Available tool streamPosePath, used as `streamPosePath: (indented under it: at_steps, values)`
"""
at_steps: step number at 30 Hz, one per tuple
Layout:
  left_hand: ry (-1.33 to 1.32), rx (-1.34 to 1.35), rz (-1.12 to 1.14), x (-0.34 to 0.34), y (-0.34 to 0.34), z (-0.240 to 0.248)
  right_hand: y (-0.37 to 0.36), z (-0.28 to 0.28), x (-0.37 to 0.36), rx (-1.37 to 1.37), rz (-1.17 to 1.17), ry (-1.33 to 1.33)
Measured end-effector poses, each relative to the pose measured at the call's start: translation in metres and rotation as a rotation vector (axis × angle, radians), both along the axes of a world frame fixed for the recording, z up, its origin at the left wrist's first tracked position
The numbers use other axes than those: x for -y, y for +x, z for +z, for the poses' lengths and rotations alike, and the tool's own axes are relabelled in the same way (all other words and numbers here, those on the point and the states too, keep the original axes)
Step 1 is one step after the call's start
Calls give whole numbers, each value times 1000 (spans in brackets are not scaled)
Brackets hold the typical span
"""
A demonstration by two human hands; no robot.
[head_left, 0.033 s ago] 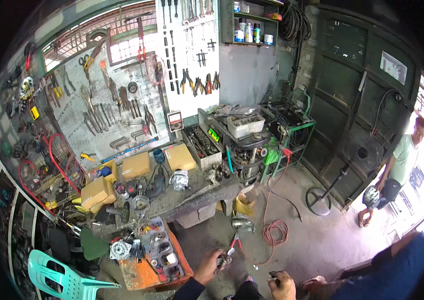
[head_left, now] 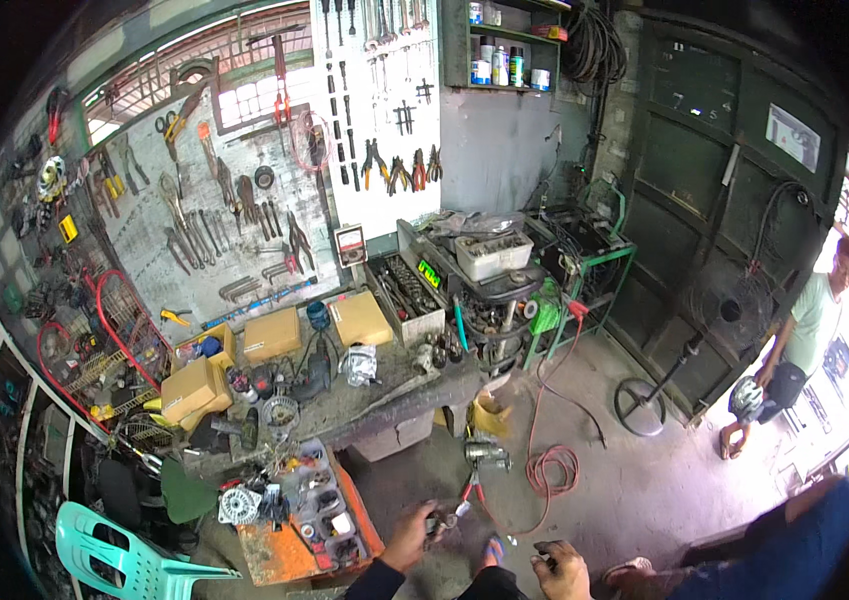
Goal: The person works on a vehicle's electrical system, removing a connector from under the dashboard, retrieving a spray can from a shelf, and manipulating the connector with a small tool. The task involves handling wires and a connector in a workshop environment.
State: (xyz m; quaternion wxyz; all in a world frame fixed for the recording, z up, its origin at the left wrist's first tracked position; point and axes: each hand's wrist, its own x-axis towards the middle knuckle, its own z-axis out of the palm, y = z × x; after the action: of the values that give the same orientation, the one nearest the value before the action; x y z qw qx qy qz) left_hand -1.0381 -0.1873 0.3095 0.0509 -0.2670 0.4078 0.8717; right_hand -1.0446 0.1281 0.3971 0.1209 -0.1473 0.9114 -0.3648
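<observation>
My left hand (head_left: 408,538) reaches in from the lower edge, its fingers closed round a small, dark metal part (head_left: 435,524). The exact kind of this part is too small to tell. To the right of it my right hand (head_left: 564,572) is held low with its fingers curled in; what they hold, if anything, I cannot make out. Red-handled pliers (head_left: 473,490) are on the floor just beyond my left hand, next to a cylindrical metal motor part (head_left: 485,456). Left of my left hand stands an orange bench (head_left: 356,500) with trays of small parts.
A red hose (head_left: 551,470) lies coiled on the floor. Boxes (head_left: 271,333) and a drill (head_left: 317,372) crowd the workbench (head_left: 399,400). A turquoise chair (head_left: 124,560) stands at left, a fan (head_left: 729,305) at right. A person (head_left: 812,325) stands in the doorway; another's dark sleeve (head_left: 774,550) is close at right.
The view has shifted very slightly. My left hand and the metal part appear a little farther left and lower; my right hand has hardly moved.
</observation>
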Motion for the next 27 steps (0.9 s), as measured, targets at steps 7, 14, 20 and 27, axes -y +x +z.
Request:
streamPosePath:
  at_steps: [7, 14, 20, 27]
  values:
    - [84, 95, 457, 75, -35, -51, -230, -36, 84, -182, 216, -164]
    - [145, 266, 873, 123, -118, 23, -478, 21, 258, -165, 210, -314]
    - [1, 476, 776, 190, -191, -46, -697, 19, 426, -22, 69, -641]
    - [21, 303, 858, 279, -295, -52, -956, -1, 588, -537, -146, -554]
